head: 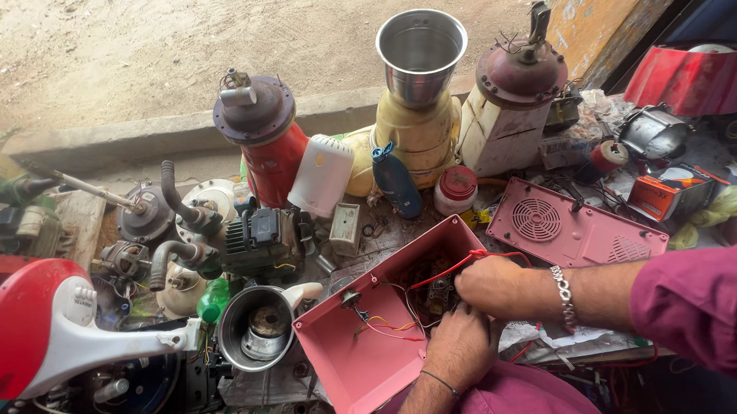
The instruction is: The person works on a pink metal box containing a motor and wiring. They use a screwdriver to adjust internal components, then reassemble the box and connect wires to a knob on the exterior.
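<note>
From the head camera, both hands are working inside the open pink casing [366, 348], which is lying tilted at the near edge of the desk [394, 231], its open side turned up so the wiring inside is reachable. The right hand [492, 286] is reaching in from the right, fingers closing narrowly around something among the wires; the red wire [442, 270] is looping up just by its knuckles, though exactly what is being pinched I cannot tell. The left hand [461, 344] is coming up from below, fingers curled down into the same spot and hidden behind its back, so their grip I cannot tell either. It looks like one hand is steadying while the other is picking.

The pink vented cover [572, 227] is lying flat just right of the casing, set aside within reach.

Counting now: one casing, one cover, two hands. Toward the far edge, three upright motor bases are standing in a row: red [271, 153], yellow with a steel jar [420, 60] on top, and white [506, 126]. One blue bottle [396, 181] is leaning beside one small red-lidded jar [455, 191]. One steel cup [262, 327] is sitting just left of the casing.
</note>
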